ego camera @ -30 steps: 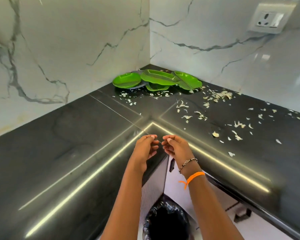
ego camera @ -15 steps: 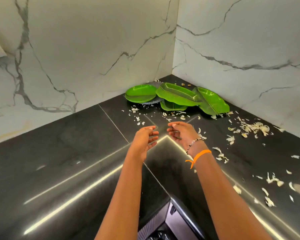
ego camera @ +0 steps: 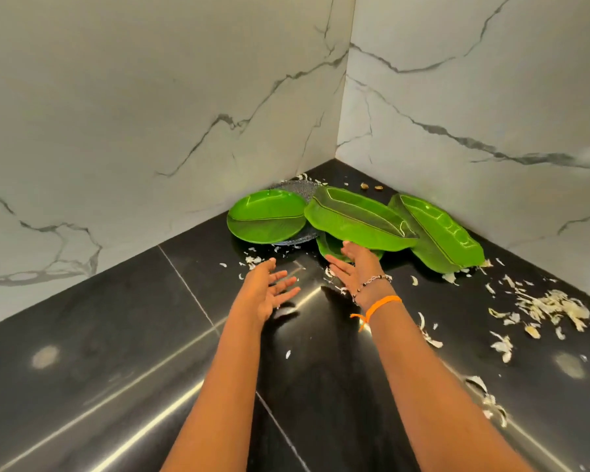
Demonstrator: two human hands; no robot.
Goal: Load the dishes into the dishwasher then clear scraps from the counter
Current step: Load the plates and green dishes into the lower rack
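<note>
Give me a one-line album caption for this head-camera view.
Both open hands, left and right, reach toward green leaf-shaped dishes in the counter's corner.

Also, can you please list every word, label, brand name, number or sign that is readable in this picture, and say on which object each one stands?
There is no readable text in this view.
Green dishes: only moulded leaf veins, no lettering.
Marble wall: grey veining only, no signs.
Black counter: scraps and reflections, no labels.
Orange wristband and bead bracelet: no print visible.

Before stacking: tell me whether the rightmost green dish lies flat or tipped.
Tipped. The rightmost dish leans, its far rim raised toward the wall.
</note>
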